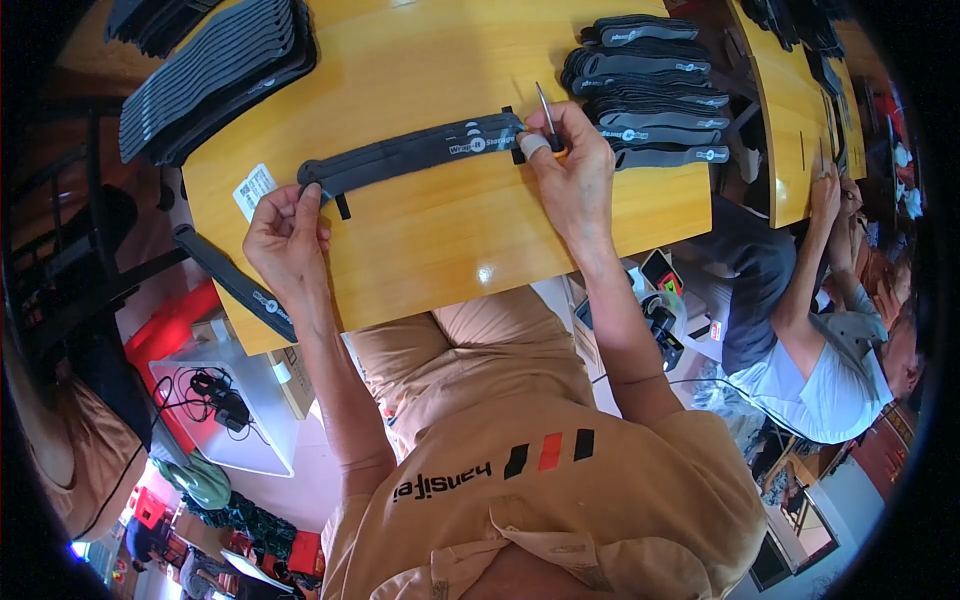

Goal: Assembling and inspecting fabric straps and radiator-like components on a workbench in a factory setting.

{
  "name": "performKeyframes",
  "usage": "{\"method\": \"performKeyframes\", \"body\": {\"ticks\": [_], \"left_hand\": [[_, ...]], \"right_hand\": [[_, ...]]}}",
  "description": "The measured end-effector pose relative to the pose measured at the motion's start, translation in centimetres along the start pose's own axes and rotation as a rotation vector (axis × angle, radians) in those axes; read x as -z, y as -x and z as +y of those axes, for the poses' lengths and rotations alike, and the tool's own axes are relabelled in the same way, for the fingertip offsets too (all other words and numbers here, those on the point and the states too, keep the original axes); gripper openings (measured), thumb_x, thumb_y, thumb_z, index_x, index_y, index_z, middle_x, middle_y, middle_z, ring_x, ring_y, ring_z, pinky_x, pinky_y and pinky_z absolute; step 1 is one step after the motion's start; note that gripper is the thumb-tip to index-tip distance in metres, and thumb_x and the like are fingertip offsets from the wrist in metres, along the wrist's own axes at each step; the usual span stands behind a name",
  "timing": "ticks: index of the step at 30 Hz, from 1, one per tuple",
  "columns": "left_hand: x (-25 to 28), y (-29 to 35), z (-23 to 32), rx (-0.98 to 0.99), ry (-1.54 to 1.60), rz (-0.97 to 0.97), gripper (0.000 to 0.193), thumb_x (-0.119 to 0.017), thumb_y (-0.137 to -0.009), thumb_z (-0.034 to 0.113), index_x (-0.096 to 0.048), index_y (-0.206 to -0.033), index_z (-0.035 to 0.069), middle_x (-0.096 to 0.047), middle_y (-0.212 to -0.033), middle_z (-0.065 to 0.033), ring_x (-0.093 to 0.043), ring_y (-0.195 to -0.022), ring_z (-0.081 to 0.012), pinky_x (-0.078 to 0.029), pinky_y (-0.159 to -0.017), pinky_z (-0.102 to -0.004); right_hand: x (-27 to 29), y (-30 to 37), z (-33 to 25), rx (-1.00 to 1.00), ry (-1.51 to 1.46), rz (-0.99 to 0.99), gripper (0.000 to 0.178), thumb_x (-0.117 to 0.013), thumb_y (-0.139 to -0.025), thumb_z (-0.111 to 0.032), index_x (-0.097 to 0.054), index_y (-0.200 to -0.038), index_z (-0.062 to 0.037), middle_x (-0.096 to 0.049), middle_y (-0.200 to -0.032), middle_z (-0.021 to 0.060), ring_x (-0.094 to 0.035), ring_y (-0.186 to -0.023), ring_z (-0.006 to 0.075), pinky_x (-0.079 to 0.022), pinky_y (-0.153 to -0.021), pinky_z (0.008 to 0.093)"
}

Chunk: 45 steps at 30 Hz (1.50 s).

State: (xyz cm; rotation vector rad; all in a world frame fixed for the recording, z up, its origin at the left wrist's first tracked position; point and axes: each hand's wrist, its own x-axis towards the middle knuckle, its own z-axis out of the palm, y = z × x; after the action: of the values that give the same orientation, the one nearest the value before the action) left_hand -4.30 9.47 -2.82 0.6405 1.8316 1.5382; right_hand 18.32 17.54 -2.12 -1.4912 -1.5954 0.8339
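Note:
A small stack of dark grey storage straps (400, 160) lies slantwise across the yellow table in front of me. At its left end my left hand (290, 240) is closed, with thumb and fingers pinching the rounded tip. My right hand (575, 175) is closed at the other end, its thumb by the strap edge. A pair of scissors (546, 110) is held in that right hand, with the metal blade pointing away from me and an orange bit of handle showing. Black tabs (343, 206) stick out from under the straps. Beside my left hand lies a white label (252, 190).
More straps are piled at the far left (220, 80) and far right (650, 95). A single strap (240, 285) lies along the table's left edge. A clear bin with black cables (225, 410) stands below left. Another person's hands (828, 195) are at a table on the right.

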Motion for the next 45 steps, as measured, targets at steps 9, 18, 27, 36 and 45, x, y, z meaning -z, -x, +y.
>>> {"method": "performKeyframes", "body": {"ticks": [9, 18, 27, 36, 45], "left_hand": [[0.2, -0.2, 0.1, -0.011, -0.017, -0.001, 0.008, -0.066, -0.079, 0.004, -0.058, -0.08, 0.001, -0.054, -0.06, -0.0003, -0.046, -0.045, -0.0048, -0.031, -0.04, -0.0163], [-0.2, 0.0, 0.4, 0.037, -0.034, 0.02, 0.008, -0.065, -0.079, 0.004, -0.058, -0.08, 0.003, -0.053, -0.061, 0.0007, -0.045, -0.045, -0.0051, -0.03, -0.039, -0.0169], [-0.4, -0.1, 0.4, 0.006, -0.062, 0.036, 0.009, -0.065, -0.079, 0.005, -0.057, -0.079, 0.001, -0.054, -0.061, 0.0, -0.045, -0.044, -0.0043, -0.032, -0.038, -0.0169], [-0.6, -0.2, 0.0, -0.014, -0.106, 0.054, 0.01, -0.064, -0.08, 0.005, -0.055, -0.077, 0.004, -0.052, -0.058, 0.001, -0.042, -0.043, -0.0043, -0.031, -0.038, -0.0171], [-0.6, -0.1, 0.3, -0.056, -0.117, 0.052, 0.013, -0.065, -0.079, 0.006, -0.054, -0.075, 0.005, -0.05, -0.057, 0.0014, -0.043, -0.043, -0.0042, -0.03, -0.037, -0.0173]], "right_hand": [[-0.1, 0.0, -0.5, -0.007, 0.004, 0.0, 0.01, -0.061, -0.075, 0.002, -0.056, -0.083, -0.0012, -0.059, -0.066, 0.0088, -0.053, -0.056, 0.0121, -0.044, -0.053, 0.026], [-0.1, -0.1, 0.3, -0.04, -0.015, -0.004, 0.009, -0.061, -0.075, 0.001, -0.056, -0.082, -0.0012, -0.057, -0.065, 0.006, -0.05, -0.058, 0.0088, -0.043, -0.055, 0.0237], [-0.2, -0.1, 0.6, -0.056, -0.026, 0.001, 0.009, -0.061, -0.075, 0.001, -0.056, -0.082, -0.0011, -0.055, -0.063, 0.0044, -0.048, -0.057, 0.0078, -0.042, -0.055, 0.0237], [-0.2, -0.1, 0.0, 0.01, -0.009, 0.014, 0.01, -0.061, -0.074, 0.002, -0.055, -0.081, -0.0013, -0.058, -0.066, 0.0083, -0.054, -0.058, 0.0126, -0.044, -0.056, 0.0253], [-0.2, -0.1, 0.0, 0.002, -0.028, 0.02, 0.01, -0.062, -0.074, 0.002, -0.056, -0.081, -0.0017, -0.059, -0.065, 0.0077, -0.054, -0.058, 0.0119, -0.044, -0.056, 0.0252]]}}
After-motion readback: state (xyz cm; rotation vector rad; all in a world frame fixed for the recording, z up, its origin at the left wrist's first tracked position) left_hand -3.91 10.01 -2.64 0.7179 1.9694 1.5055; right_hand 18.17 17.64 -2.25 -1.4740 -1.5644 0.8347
